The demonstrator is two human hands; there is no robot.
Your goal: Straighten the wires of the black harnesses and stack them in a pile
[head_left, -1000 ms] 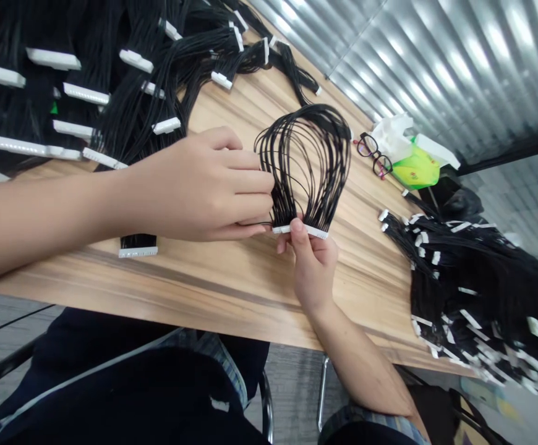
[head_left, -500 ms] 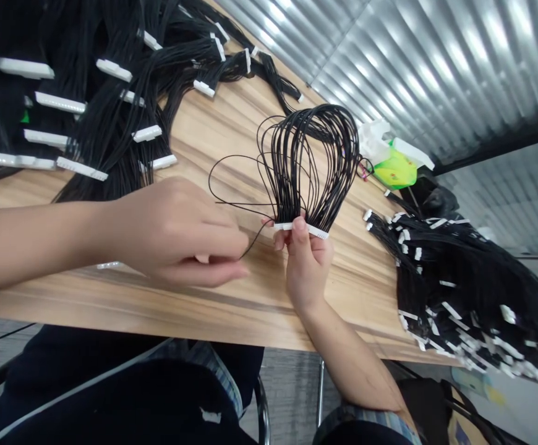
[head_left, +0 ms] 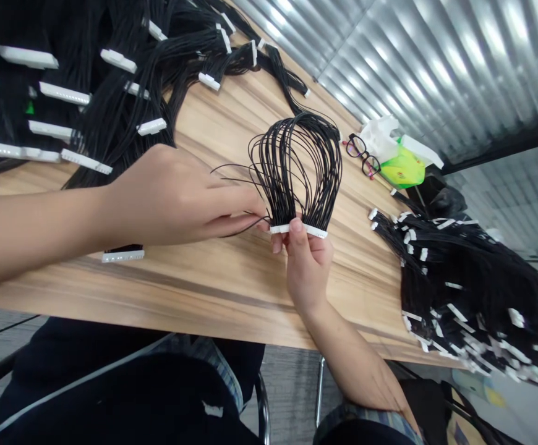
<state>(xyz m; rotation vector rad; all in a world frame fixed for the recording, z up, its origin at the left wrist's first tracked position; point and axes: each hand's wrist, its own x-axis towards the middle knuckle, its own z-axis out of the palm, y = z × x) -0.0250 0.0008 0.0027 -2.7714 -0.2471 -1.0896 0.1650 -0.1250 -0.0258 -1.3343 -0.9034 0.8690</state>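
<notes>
Grip of the right hand is narrow and closed on a white connector strip, with the thumb over its middle; whether the strip is one piece or two cannot be told under the thumb. Black wires rise from both portions of the strip and arch above it in a rounded loop. The held assembly is positioned over the middle of the surface.

The left hand is located just beside the left end of the strip, its fingers extended toward the wires and its fingertips close together. A few loose wires project from the loop toward this hand. Whether its grip is clamped on a wire cannot be told.

A large pile of wire harnesses with white connectors occupies the left and upper-left area of the surface. One further connector lies below the left forearm, near the front edge. A second pile of harnesses occupies the right end. Between the loop and the corrugated metal panel are dark-framed glasses, adjacent to a green and yellow package and white plastic.
</notes>
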